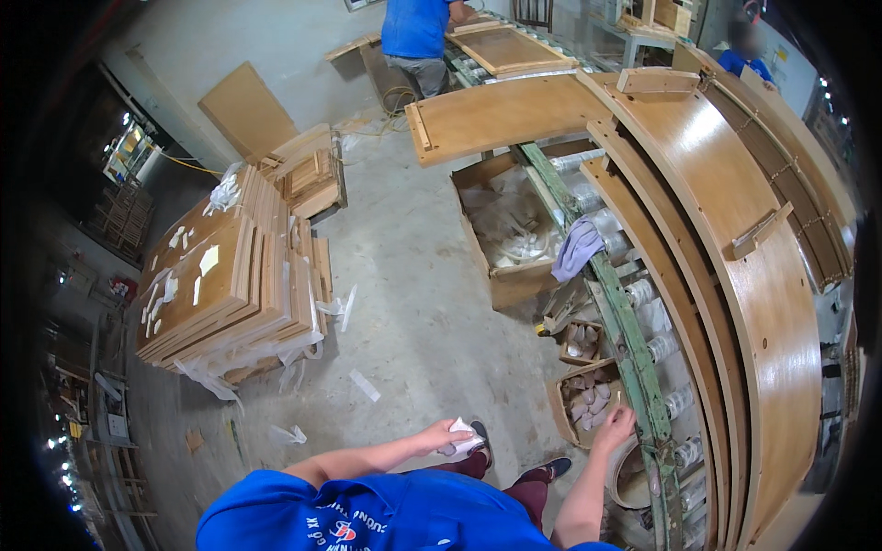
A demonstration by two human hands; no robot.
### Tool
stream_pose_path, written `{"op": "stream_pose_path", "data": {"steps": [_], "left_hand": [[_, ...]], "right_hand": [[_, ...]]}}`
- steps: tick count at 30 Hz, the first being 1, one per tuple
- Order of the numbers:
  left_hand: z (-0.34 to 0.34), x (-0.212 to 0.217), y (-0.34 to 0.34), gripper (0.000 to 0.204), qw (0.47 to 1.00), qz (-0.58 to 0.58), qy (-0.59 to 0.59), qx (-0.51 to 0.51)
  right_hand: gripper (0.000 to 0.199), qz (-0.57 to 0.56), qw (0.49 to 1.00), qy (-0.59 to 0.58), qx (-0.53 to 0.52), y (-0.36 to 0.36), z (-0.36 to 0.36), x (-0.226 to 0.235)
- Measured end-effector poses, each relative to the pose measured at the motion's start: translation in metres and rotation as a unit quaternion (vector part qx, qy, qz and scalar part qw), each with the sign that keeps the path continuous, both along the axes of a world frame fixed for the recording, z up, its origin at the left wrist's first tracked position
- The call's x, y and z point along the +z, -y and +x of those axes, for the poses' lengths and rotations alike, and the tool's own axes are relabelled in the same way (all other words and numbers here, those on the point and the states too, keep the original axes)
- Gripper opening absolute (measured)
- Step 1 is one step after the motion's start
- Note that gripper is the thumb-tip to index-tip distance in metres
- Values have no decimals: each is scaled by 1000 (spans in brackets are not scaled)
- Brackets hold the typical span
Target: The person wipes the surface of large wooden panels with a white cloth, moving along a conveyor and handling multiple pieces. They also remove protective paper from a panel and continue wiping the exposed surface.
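Head view: the left hand (432, 439) has its fingers wrapped round a crumpled white wad (465, 441), held out in front of the body; the right hand (618, 428) hangs at the rim of a cardboard box (557, 410) of greyish pieces (584, 405), near the green conveyor rail (621, 321). Whether its fingers pinch something small, I cannot tell. Best keep knuckles clear of that rail and the wad gripped lightly

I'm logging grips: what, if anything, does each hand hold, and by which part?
Left hand: white crumpled item, by its left side. Right hand: cannot tell whether it holds anything.
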State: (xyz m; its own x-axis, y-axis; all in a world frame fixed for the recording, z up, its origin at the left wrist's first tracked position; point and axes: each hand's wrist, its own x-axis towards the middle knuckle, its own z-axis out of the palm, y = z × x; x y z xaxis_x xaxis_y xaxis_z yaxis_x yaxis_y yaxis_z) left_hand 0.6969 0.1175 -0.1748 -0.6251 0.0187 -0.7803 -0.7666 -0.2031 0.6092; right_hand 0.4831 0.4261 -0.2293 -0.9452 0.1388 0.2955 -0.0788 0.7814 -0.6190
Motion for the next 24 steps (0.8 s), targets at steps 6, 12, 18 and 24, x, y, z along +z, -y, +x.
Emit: {"op": "stream_pose_path", "data": {"steps": [6,12,18,24], "left_hand": [[-47,2,-29,46,997,-24,-56,-54],[-109,-4,-103,38,988,-42,-121,-86],[-189,14,-200,30,988,67,-100,-95],[-258,-1,-266,39,979,9,-170,-111]], "right_hand": [[20,-339,922,175,67,13,44,21],[11,-425,878,201,84,-39,42,71],[23,-551,827,101,-36,-116,14,108],[17,-546,829,116,-39,-157,-22,85]]}}
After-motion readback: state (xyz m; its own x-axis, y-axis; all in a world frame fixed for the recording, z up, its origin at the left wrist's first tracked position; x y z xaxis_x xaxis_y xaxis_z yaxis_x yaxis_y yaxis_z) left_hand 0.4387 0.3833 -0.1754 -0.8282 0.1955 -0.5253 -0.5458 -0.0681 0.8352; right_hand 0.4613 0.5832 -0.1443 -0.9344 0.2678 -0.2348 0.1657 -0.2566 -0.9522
